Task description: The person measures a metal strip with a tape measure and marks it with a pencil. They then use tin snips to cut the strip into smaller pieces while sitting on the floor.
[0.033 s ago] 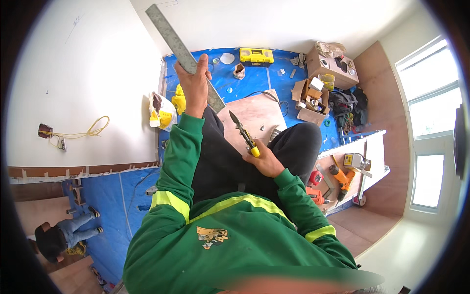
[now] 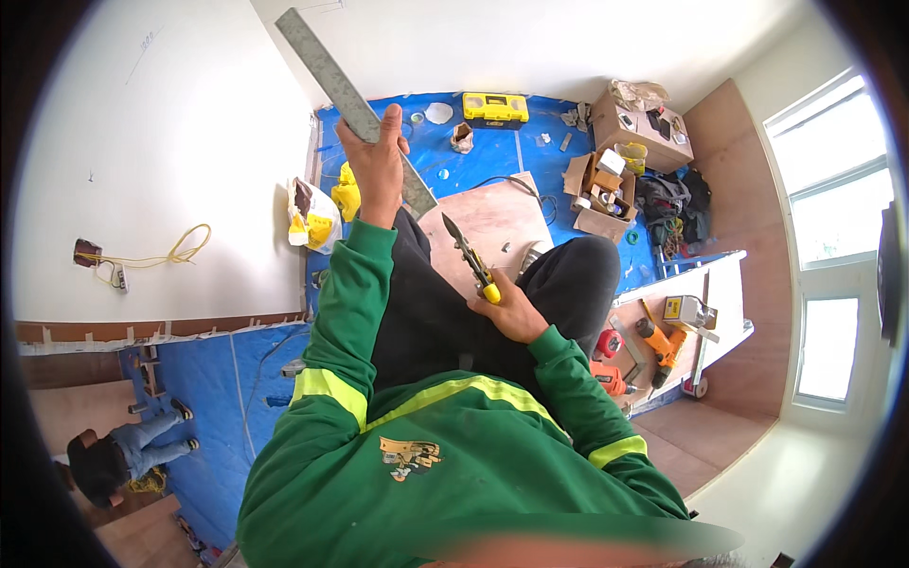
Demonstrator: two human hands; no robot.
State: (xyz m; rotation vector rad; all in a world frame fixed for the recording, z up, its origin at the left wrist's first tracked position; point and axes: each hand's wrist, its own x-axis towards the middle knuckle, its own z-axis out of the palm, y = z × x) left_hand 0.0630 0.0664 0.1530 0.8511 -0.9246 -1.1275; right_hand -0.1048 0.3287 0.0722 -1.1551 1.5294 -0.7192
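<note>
One flat grey metal strip is held aloft on a slant by the left hand, its upper end leaning toward the left and its lower end near the knees. The left grip is closed around the strip below its middle, thumb uppermost. One pair of snips with a yellow handle is in the right hand; that grip is wrapped around the handle, and the dark blades point up toward the strip's lower end, just beside it but apart.

Beneath both items, a plywood board lies on blue sheeting that covers the floor. Beyond the board, a yellow toolbox stands near the white wall. To the right, an open cardboard box contains assorted packages, and nearer the person a worktop carries an orange drill. To the left, a white and yellow bag rests against the wall. At lower left, another person in blue jeans is visible, well apart
</note>
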